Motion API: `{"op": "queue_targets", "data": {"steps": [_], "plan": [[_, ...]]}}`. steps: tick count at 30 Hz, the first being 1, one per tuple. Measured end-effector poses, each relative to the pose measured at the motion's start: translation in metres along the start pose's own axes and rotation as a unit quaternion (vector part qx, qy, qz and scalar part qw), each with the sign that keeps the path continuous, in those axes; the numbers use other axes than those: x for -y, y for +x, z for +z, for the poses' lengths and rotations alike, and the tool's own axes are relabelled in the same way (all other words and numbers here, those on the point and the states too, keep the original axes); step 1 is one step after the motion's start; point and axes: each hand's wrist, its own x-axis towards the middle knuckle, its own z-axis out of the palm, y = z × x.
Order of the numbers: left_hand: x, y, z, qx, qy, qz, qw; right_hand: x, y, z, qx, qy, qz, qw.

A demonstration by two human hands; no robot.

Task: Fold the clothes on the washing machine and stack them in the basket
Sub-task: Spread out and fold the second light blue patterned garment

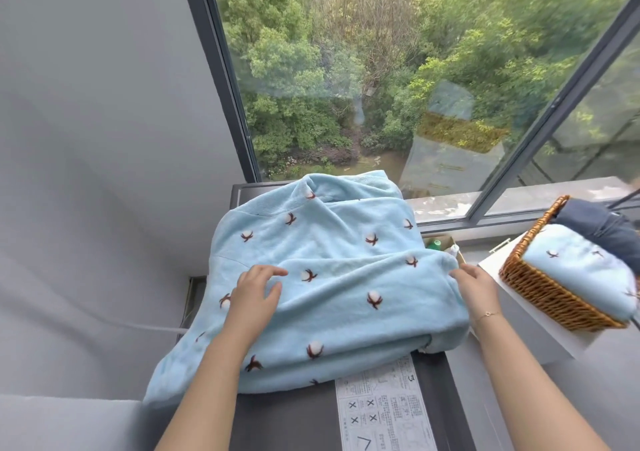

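A light blue fleece garment [329, 243] with a cotton-flower print lies spread over the dark top of the washing machine [284, 423], one part folded across it. My left hand [254, 295] rests on the fabric near its left side, fingers relaxed and spread. At the garment's right edge my right hand [476, 286] pinches the cloth. On a white surface to the right stands a wicker basket [540, 291], holding a folded piece of the same blue fleece [575, 270] and a dark navy garment [602, 225].
A grey wall is on the left and a large window behind the machine. A white instruction sticker [381, 412] is on the machine's top. A small box with a green-capped bottle [438, 243] sits on the sill between the machine and the basket.
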Motion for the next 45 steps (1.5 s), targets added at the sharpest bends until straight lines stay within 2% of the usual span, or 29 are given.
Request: {"op": "queue_targets", "data": {"steps": [2, 4, 7, 10, 13, 15, 19, 22, 25, 27, 29, 31, 34, 36, 38, 42, 45], "plan": [[-0.004, 0.020, 0.014, 0.040, 0.020, -0.048, 0.998, 0.004, 0.015, 0.002, -0.003, -0.004, 0.001, 1.000], [-0.007, 0.031, 0.027, 0.076, 0.087, -0.075, 0.990, 0.015, 0.015, 0.005, 0.013, -0.015, 0.003, 1.000], [-0.008, 0.036, 0.040, 0.038, 0.132, -0.065, 0.988, 0.023, 0.025, 0.007, 0.054, 0.026, 0.032, 0.998], [-0.003, 0.041, 0.043, -0.021, 0.070, -0.047, 0.996, 0.026, 0.038, 0.008, 0.026, 0.041, -0.036, 0.998], [-0.004, 0.050, 0.035, -0.022, -0.097, -0.056, 0.993, 0.032, 0.039, 0.006, -0.048, 0.104, -0.134, 0.984], [-0.007, 0.060, 0.026, -0.009, -0.176, -0.068, 0.982, 0.033, 0.042, 0.007, -0.051, 0.115, -0.155, 0.980], [0.001, 0.071, 0.018, 0.002, -0.153, -0.095, 0.984, 0.018, 0.063, 0.016, 0.001, 0.073, -0.081, 0.994], [0.014, 0.064, 0.022, -0.022, -0.096, -0.125, 0.987, 0.000, 0.077, 0.012, 0.042, -0.027, -0.014, 0.999], [0.014, 0.051, 0.021, -0.026, 0.004, -0.128, 0.991, -0.021, 0.063, -0.001, 0.010, -0.091, -0.006, 0.996], [0.010, 0.037, 0.019, -0.019, 0.060, -0.151, 0.987, -0.029, 0.043, -0.008, -0.030, -0.077, -0.013, 0.997], [0.011, 0.021, 0.021, -0.028, 0.113, -0.179, 0.977, -0.034, 0.024, -0.008, -0.034, -0.058, -0.007, 0.998], [0.015, 0.008, 0.021, -0.049, 0.144, -0.173, 0.973, -0.035, 0.013, -0.003, -0.036, -0.040, 0.002, 0.999], [0.017, 0.001, 0.013, -0.058, 0.105, -0.138, 0.983, -0.023, 0.001, -0.002, -0.089, 0.065, -0.026, 0.994], [0.013, 0.001, 0.004, -0.053, 0.052, -0.107, 0.991, -0.014, -0.002, -0.010, -0.126, 0.202, -0.031, 0.971], [0.010, 0.003, -0.001, -0.062, 0.018, -0.090, 0.994, -0.008, -0.004, -0.020, -0.144, 0.288, -0.013, 0.947], [0.018, 0.010, 0.006, -0.043, 0.098, -0.092, 0.990, -0.034, 0.003, -0.021, -0.142, 0.244, 0.059, 0.957], [0.026, 0.007, 0.014, -0.048, 0.133, -0.098, 0.985, -0.061, -0.003, -0.016, -0.038, 0.208, 0.171, 0.962]]}}
